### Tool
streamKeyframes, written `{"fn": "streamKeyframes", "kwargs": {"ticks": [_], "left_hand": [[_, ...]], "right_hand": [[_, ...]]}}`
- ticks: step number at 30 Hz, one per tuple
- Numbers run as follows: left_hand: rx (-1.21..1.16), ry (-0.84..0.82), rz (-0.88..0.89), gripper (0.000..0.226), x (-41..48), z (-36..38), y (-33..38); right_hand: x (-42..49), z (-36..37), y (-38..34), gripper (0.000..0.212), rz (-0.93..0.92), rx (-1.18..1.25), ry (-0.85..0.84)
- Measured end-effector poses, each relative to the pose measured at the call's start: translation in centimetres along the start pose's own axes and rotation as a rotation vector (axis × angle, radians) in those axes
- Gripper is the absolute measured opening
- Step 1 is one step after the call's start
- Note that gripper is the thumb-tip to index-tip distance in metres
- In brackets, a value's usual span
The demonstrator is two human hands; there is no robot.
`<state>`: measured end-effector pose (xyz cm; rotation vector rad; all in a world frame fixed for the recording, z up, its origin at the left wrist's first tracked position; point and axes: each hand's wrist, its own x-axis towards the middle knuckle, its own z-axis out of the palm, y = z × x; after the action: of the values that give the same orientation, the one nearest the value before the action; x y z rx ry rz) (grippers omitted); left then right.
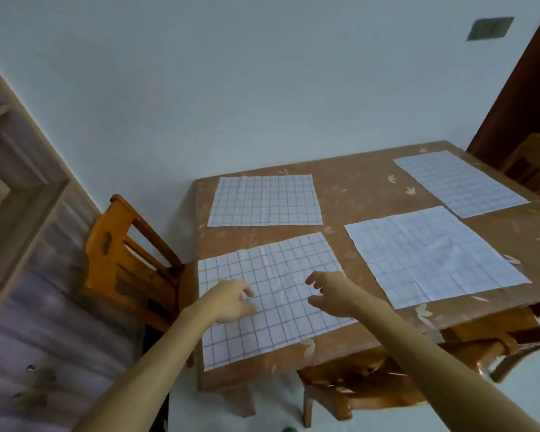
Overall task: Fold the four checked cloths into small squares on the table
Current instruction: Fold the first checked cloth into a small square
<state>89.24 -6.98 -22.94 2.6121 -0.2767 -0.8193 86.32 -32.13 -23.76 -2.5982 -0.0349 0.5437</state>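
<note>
At far left stands a shelf [19, 182]; its compartments are too blurred to tell what they hold. Right of it a wooden chair [122, 244] sits against the left edge of the table [356, 188], which has a brown leaf-patterned cover.

Four checked cloths lie on the table, all spread flat and unfolded, none touching another. The near-left cloth [275, 332] reaches close to the table's near-left corner. The left hand [231, 302] is over its left half, fingers loosely curled and gripping nothing. The far-left cloth [264, 201] lies just beyond, near the wall.

The right hand [331, 294] is over the right half of the near-left cloth, thumb and fingers relaxed, slightly bent and apart, holding nothing. Whether either hand touches the fabric cannot be told.

The near-right cloth [434, 254] lies right of the hands, creased but flat. The far-right cloth [459, 182] lies beyond it, at the far-right corner.

A second chair [356, 394] is tucked under the near edge, and part of a third chair [533, 163] shows at far right, before a dark door [527, 104].
</note>
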Motion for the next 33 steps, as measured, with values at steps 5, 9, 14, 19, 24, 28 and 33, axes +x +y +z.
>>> {"fn": "streamKeyframes", "kwargs": {"ticks": [5,9,14,19,24,28,33], "left_hand": [[-0.005,-0.06,0.025,0.042,4.9,1.1,-0.2],[0.01,-0.09,0.024,0.041,8.4,2.8,-1.0],[0.011,-0.138,0.11,0.038,12.0,5.8,-1.6],[0.071,-0.139,0.229,0.039,14.9,9.3,-1.0],[0.19,-0.168,0.319,0.056,16.5,12.9,-0.2],[0.253,-0.176,0.317,0.06,16.6,14.8,-0.1],[0.237,-0.185,0.33,0.055,17.1,14.7,-0.7]], "right_hand": [[4.6,0.5,2.9,0.048,0.063,0.033,-0.068],[7.5,1.8,4.7,0.045,0.104,0.038,-0.09],[9.5,4.4,7.2,0.042,0.192,0.066,-0.076],[9.8,7.0,11.0,0.042,0.389,0.101,0.065],[9.3,8.7,14.0,0.054,0.672,0.107,0.181],[9.3,10.5,16.0,0.068,0.788,0.192,0.222],[9.7,11.6,17.5,0.034,0.828,0.363,0.271]]}}
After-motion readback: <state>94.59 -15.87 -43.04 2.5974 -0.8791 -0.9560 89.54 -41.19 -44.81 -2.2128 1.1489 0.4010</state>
